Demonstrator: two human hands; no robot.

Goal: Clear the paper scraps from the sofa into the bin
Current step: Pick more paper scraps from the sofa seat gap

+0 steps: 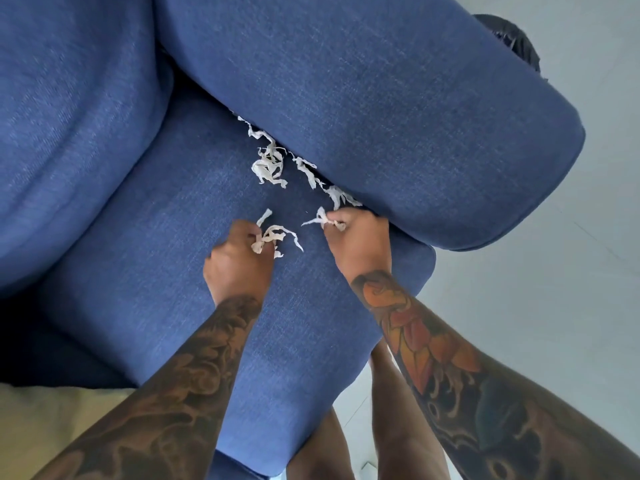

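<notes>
Sofa: blue woven fabric; a seat cushion in the middle, the back cushion at the left, a thick armrest at the right and far side.

Left hand: closed around a small bunch of scraps, fingers curled over the seat; some thin strips hang out from between the fingers.

Loose pile: white shredded paper on the seat, farther than both hands, just beside the crease under the armrest; nobody holds it.

Crease scraps: a line of strips that runs along the gap between seat and armrest, from far left to near right; some seem partly pushed into the gap.

Right hand: fingertips pinched on one twisted strip, at the near end of the crease, the hand touching the armrest.

Handling: the strips look very light, soft and crinkled, and I judge they tear easily and slip out of a loose fist. It is better to gather them into a clump than to lift them one by one, and to pull the crease pieces gently along the gap.

Bin: a dark object behind the armrest at the far right may be the bin, but I cannot tell.

Progress: both hands have only small amounts; most of the paper lies on the seat.
</notes>
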